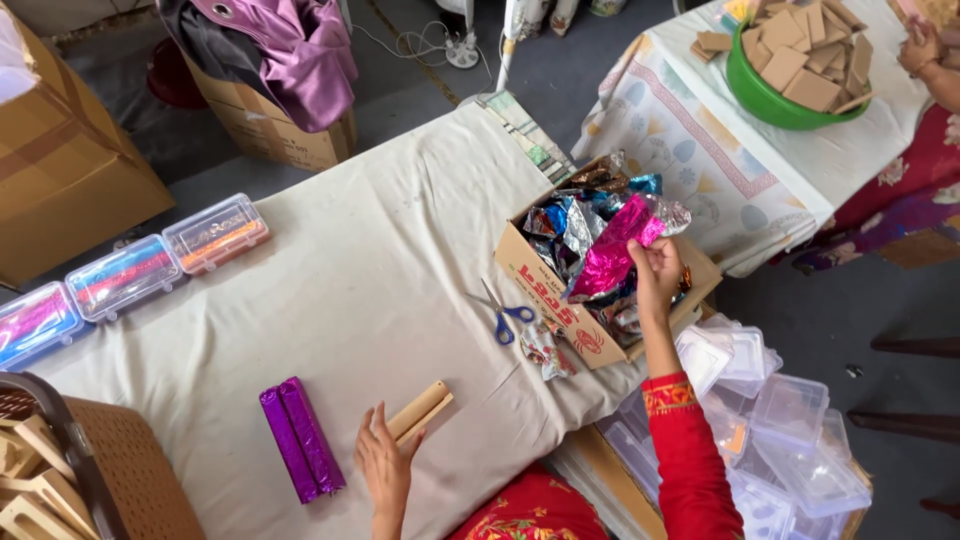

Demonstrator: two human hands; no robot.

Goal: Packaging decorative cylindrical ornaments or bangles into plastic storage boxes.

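1. so, right hand (pixel 657 272) has its fingers pinched on a pink foil sheet (pixel 618 255), lifted over the cardboard box (pixel 545 290) of mixed foils.
2. left hand (pixel 385 465) lies open and flat on the wooden block (pixel 419 410) on the desk (pixel 380 260), holding nothing.
3. i'd say pull the foil slowly so it doesn't tear or drag others out.
4. two purple wrapped blocks (pixel 302 440) lie near the left hand, blue scissors (pixel 508 318) beside the box.

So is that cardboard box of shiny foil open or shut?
Open. The cardboard box has no lid over it, and crumpled foil sheets pile above its rim.
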